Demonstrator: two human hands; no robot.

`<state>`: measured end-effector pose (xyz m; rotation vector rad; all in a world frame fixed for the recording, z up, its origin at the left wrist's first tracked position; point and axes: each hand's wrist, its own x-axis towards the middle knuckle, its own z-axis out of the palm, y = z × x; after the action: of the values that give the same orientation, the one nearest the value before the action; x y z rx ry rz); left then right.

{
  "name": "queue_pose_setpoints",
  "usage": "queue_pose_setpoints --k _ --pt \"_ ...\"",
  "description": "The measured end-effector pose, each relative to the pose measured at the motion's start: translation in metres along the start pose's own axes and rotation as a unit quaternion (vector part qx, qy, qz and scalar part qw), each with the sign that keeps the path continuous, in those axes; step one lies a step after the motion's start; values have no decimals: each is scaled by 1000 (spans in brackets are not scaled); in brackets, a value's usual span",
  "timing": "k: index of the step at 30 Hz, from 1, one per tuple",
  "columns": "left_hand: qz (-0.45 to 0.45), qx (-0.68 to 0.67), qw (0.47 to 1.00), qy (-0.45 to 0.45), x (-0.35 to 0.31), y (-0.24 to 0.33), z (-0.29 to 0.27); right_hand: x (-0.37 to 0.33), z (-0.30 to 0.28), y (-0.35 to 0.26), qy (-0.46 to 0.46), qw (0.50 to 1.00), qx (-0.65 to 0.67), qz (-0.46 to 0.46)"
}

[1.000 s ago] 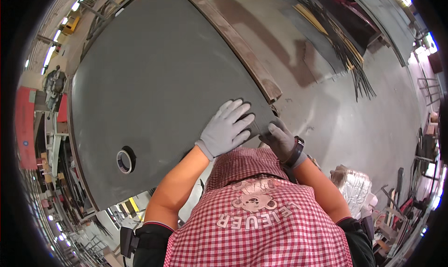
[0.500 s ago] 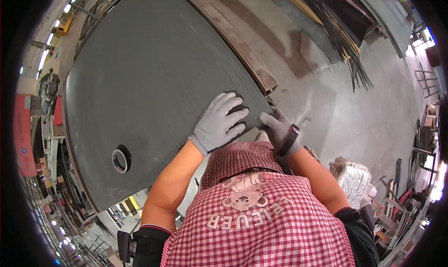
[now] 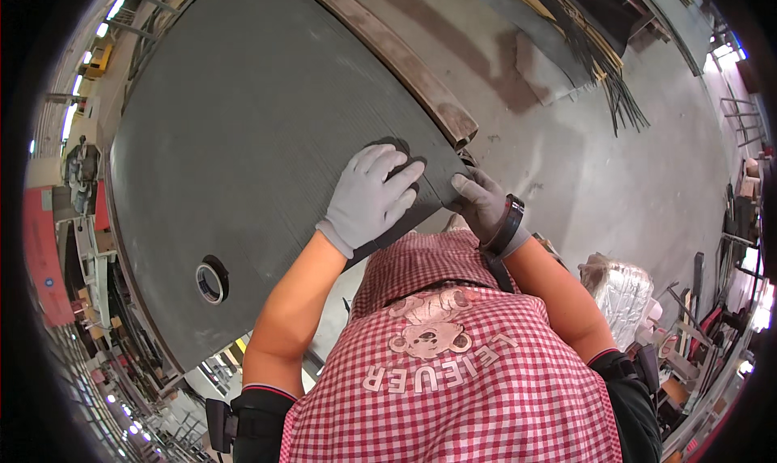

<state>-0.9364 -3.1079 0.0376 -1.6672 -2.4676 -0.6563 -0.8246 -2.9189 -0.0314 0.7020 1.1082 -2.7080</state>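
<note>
A large dark grey sheet (image 3: 243,139) with fine lines near its right side spreads before me. My left hand (image 3: 374,189), in a light grey glove, rests on the sheet near its front edge, fingers stretched and apart. At the near right corner, my right hand (image 3: 484,197), also gloved, pinches the sheet's edge; the thumb lies on top and some fingers are hidden below. A black band (image 3: 511,224) encircles my right wrist. On the sheet's near left part lies a roll of tape (image 3: 212,282), apart from both hands.
A brown metal beam (image 3: 405,58) runs along the sheet's right side. Dark and yellow strips (image 3: 595,46) lie in a bundle at the far right. A silver-wrapped bundle (image 3: 619,297) stands right of me. Racks and red panels (image 3: 48,252) line the left.
My left hand has slid slightly left and farther up the sheet. The right hand has shifted a little away from me and stays at the corner. The view has moved slightly.
</note>
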Motion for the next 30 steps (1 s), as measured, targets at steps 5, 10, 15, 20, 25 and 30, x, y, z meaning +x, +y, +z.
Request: queue_pose_setpoints --k 5,10,15,20,25,30 --pt "7 25 1000 -6 1 -5 3 2 -2 1 0 1000 19 1" --pt "4 27 1000 -3 1 -7 5 5 -5 6 -1 999 36 -6" --pt "3 35 999 -19 4 -5 3 3 -1 5 4 999 44 -11" --pt "29 27 999 -27 10 -9 4 1 2 4 12 999 51 -13" --pt "37 8 999 -31 13 -11 4 3 -1 6 9 999 34 -10" --pt "38 11 999 -26 12 -10 4 3 1 6 10 999 28 -17"
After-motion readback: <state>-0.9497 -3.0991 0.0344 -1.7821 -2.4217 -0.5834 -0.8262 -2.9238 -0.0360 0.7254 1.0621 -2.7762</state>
